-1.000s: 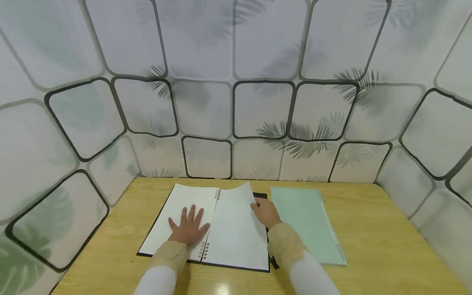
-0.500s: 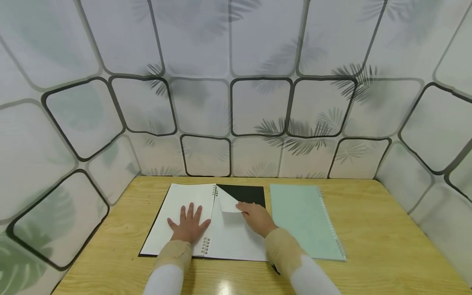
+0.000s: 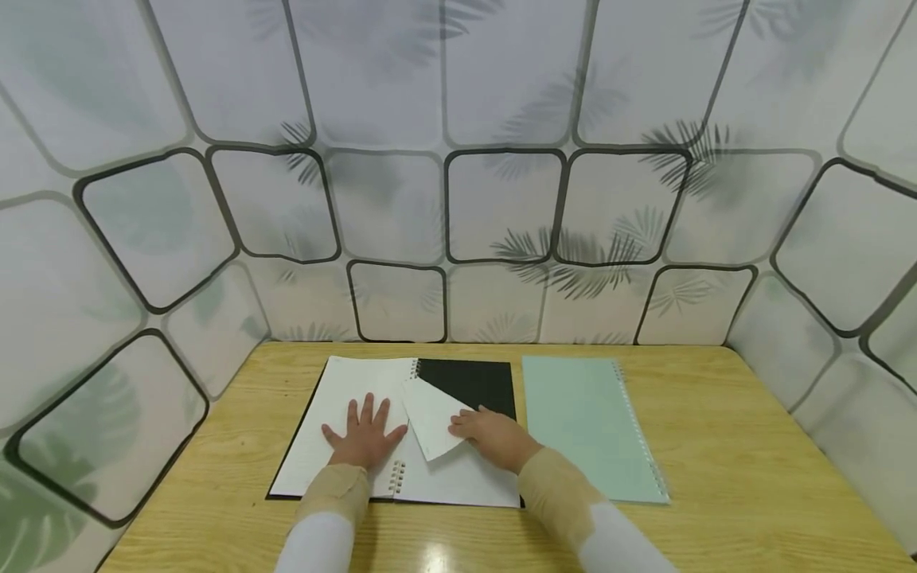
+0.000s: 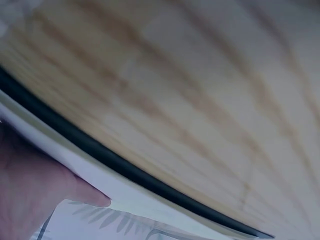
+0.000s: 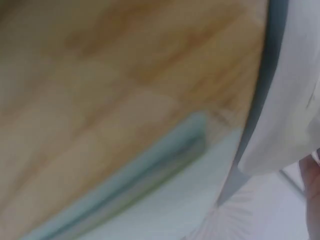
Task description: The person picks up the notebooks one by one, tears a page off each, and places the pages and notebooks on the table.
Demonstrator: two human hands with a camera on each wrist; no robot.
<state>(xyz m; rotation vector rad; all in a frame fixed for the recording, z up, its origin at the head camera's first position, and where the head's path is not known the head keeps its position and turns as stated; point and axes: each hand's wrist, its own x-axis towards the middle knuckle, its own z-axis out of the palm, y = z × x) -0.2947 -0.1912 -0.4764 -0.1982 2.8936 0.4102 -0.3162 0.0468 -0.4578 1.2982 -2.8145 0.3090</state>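
A ring-bound notebook with a dark cover lies spread on the table. Spread fingers of my left hand (image 3: 360, 442) rest flat on its white left page (image 3: 308, 454). Across the rings, the upper corner of the right page (image 3: 458, 484) is turned inward as a white flap (image 3: 430, 422), baring the black cover (image 3: 466, 382) behind. My right hand (image 3: 497, 438) lies palm down over the flap's right end, fingers reaching left onto the paper. The left wrist view catches part of the left hand (image 4: 35, 190) by the notebook's dark edge. Only a sliver of the right hand (image 5: 312, 195) appears in the right wrist view.
A pale green ring-bound notebook (image 3: 591, 426) lies closed to the right of the spread one, its rings along the right side. The wooden table (image 3: 745, 454) meets a curtain (image 3: 501, 207) patterned with dark outlines and leaves at the back and sides.
The right hand has carried the right page's upper corner down and leftward, folding it over; it now rests on the flap. The left hand has stayed on the left page.
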